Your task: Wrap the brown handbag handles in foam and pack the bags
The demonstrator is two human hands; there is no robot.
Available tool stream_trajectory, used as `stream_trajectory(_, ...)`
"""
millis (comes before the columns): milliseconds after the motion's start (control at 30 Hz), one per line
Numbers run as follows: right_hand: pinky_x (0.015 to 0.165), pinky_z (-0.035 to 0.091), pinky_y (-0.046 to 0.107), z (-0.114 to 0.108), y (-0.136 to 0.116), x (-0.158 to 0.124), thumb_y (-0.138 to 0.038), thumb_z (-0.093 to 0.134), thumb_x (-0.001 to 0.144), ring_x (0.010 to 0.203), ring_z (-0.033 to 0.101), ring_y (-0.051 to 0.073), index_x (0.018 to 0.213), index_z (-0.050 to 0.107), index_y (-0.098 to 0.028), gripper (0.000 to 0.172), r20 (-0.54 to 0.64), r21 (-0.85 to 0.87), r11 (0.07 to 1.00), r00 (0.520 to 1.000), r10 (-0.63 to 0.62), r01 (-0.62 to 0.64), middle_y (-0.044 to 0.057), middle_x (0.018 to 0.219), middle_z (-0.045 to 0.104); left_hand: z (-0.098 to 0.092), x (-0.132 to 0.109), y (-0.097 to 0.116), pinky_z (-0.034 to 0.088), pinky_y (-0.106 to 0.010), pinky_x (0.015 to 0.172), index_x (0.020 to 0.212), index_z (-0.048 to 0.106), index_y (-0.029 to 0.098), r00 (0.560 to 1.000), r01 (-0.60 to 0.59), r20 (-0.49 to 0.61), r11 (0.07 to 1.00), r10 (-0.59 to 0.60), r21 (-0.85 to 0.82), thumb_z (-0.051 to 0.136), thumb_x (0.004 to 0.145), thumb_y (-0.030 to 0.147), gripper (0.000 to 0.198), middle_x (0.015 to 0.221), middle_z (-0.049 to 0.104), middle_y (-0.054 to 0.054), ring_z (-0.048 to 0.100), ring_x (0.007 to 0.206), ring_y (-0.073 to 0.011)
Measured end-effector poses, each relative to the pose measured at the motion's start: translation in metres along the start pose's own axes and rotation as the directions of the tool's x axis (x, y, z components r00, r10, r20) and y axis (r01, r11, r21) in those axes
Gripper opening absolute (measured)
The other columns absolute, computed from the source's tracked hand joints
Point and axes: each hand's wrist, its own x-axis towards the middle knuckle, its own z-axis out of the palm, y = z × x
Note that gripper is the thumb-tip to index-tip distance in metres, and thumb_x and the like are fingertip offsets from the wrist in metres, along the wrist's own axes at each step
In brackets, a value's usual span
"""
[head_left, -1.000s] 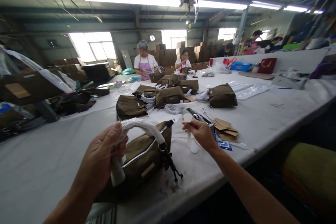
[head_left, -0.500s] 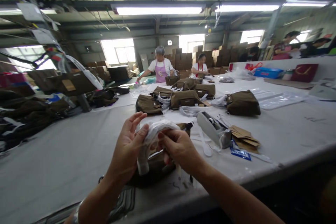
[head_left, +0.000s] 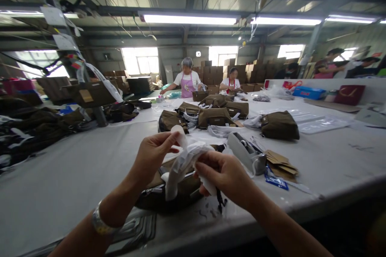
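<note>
An olive-brown bag (head_left: pixel 181 200) lies on the table before me, its handle (head_left: pixel 188 156) wrapped in white translucent material and arched upward. My right hand (head_left: pixel 221 168) is closed around the right side of this handle, with some white wrapping showing below its fingers. Between thumb and fingertips, my left hand (head_left: pixel 153 152) pinches the free end of a white wrapping strip (head_left: pixel 180 134) just above the handle. The bag's zipper faces up, and a black strap end hangs at its right side. My hands cover part of the bag.
A grey tape dispenser (head_left: pixel 245 152), brown paper tags (head_left: pixel 282 162) and a blue packet (head_left: pixel 276 178) lie at my right. Several finished-looking bags (head_left: pixel 215 117) are grouped further back. Dark bags (head_left: pixel 36 136) pile up on the left. Co-workers (head_left: pixel 187 80) stand across the table.
My left hand has gone from spread fingers beside the handle to pinching the strip's end above it. The right hand stays on the handle, slightly lower and further right.
</note>
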Motion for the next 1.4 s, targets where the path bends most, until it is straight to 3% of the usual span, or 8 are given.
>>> stream_trajectory(167,0.040,0.047,0.016,-0.002,-0.002,-0.012,-0.040,0.074,0.085,0.047,0.066,0.012,0.093,0.053,-0.020,0.030,-0.114,0.252,0.961,0.990,-0.084,0.111,0.000,0.074,0.072,0.006,-0.002,0.013,0.058,-0.020,0.061,0.089,0.078,0.016,0.999,-0.049,0.017,0.998,0.049,0.025,0.078,0.081,0.038,0.023,0.075,0.075,-0.002,0.067,0.064,-0.0115)
stream_trajectory(300,0.072,0.059,0.019,-0.004,-0.008,-0.004,-0.028,0.076,0.085,0.083,0.075,0.013,0.108,0.065,-0.019,0.027,-0.013,0.468,0.877,0.993,-0.114,0.107,0.005,0.099,0.076,0.010,-0.004,0.022,0.059,-0.020,0.064,0.098,0.077,0.016,0.994,-0.107,0.039,0.992,0.104,0.065,0.078,0.082,0.037,0.026,0.082,0.077,-0.003,0.069,0.067,-0.0119)
stream_trajectory(400,0.085,0.058,0.021,-0.003,-0.012,0.003,-0.025,0.076,0.085,0.102,0.072,0.016,0.118,0.068,-0.021,0.034,0.031,0.412,0.901,0.986,-0.161,0.135,0.007,0.113,0.074,0.009,-0.006,0.025,0.060,-0.021,0.067,0.100,0.077,0.016,0.991,-0.135,0.020,0.987,0.134,0.082,0.077,0.082,0.037,0.028,0.082,0.077,-0.003,0.070,0.069,-0.0127)
stream_trajectory(533,0.057,0.054,0.015,0.002,-0.018,0.010,-0.032,0.077,0.084,0.066,0.070,0.010,0.099,0.073,-0.019,0.020,-0.065,0.202,0.947,0.968,-0.241,0.249,0.002,0.082,0.074,0.008,-0.011,0.028,0.061,-0.021,0.065,0.101,0.077,0.017,0.989,-0.149,-0.002,0.986,0.150,0.070,0.079,0.080,0.035,0.028,0.082,0.078,-0.003,0.073,0.069,-0.0143)
stream_trajectory(633,0.035,0.035,0.013,0.003,-0.025,0.014,-0.044,0.071,0.087,0.036,0.047,0.004,0.078,0.070,-0.015,0.031,-0.134,0.043,0.966,0.960,-0.247,0.254,-0.005,0.050,0.057,0.011,-0.016,0.031,0.060,-0.020,0.062,0.099,0.077,0.018,0.982,-0.186,-0.015,0.976,0.188,0.111,0.079,0.079,0.033,0.025,0.082,0.079,-0.003,0.073,0.067,-0.0146)
stream_trajectory(900,0.033,0.029,0.016,0.002,-0.031,0.021,-0.050,0.063,0.090,0.034,0.040,0.005,0.076,0.071,-0.014,0.040,-0.115,-0.168,0.972,0.976,-0.184,0.164,-0.005,0.045,0.047,0.013,-0.021,0.033,0.058,-0.022,0.057,0.102,0.078,0.022,0.915,-0.338,-0.069,0.847,0.398,0.411,0.074,0.084,0.032,0.021,0.087,0.080,-0.004,0.074,0.065,-0.0170)
stream_trajectory(1167,0.032,0.029,0.014,0.005,-0.029,0.024,-0.051,0.067,0.088,0.035,0.037,0.004,0.090,0.075,-0.014,0.038,-0.047,0.036,0.967,0.967,-0.249,0.251,-0.007,0.046,0.046,0.004,-0.034,0.032,0.061,-0.026,0.087,0.108,0.077,0.026,0.750,-0.592,0.154,0.549,0.643,0.590,0.067,0.089,0.019,0.022,0.111,0.078,-0.001,0.076,0.096,-0.0190)
stream_trajectory(1400,0.032,0.029,0.015,0.007,-0.025,0.027,-0.052,0.067,0.088,0.034,0.037,0.004,0.080,0.071,-0.014,0.039,-0.088,-0.018,0.979,0.975,-0.206,0.205,-0.007,0.043,0.045,0.006,-0.026,0.033,0.062,-0.023,0.060,0.101,0.078,0.023,0.931,-0.305,-0.074,0.875,0.357,0.377,0.073,0.085,0.032,0.019,0.087,0.081,-0.001,0.077,0.067,-0.0184)
